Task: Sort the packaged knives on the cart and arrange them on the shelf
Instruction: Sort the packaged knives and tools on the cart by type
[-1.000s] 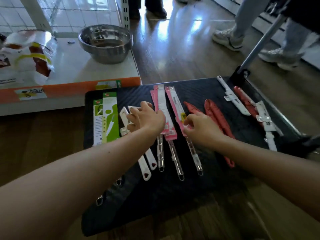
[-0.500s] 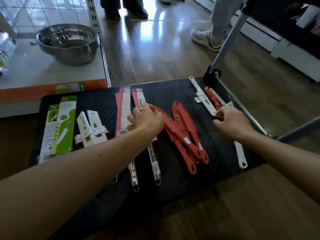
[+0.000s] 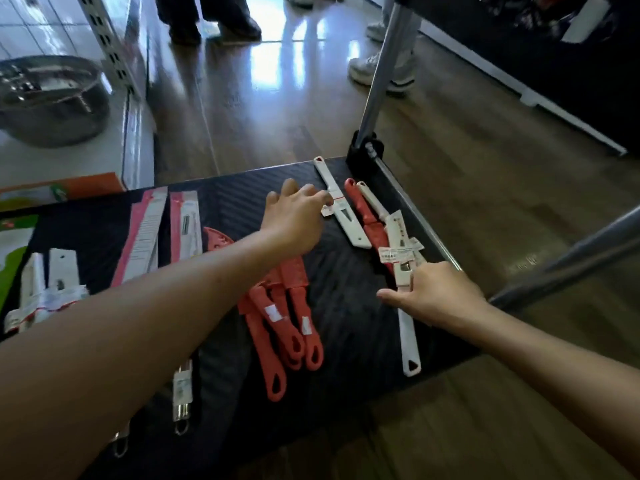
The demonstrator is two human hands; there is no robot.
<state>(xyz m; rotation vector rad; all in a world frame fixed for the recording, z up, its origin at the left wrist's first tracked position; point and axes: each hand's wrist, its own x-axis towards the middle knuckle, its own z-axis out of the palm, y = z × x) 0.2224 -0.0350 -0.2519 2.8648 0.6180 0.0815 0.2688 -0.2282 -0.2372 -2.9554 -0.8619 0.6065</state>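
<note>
Reaching over the cart (image 3: pixel 346 271), left hand (image 3: pixel 294 216) has spread fingers touching the white knife (image 3: pixel 341 206) upper middle. Right hand (image 3: pixel 436 296) rests on the second white knife (image 3: pixel 410 344) at right, can't tell its grip. Red knives (image 3: pixel 298 299) lie centre.

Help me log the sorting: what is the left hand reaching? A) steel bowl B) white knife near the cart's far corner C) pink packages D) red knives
B: the left hand is at the tag end of the white knife, beyond the red knives.
</note>
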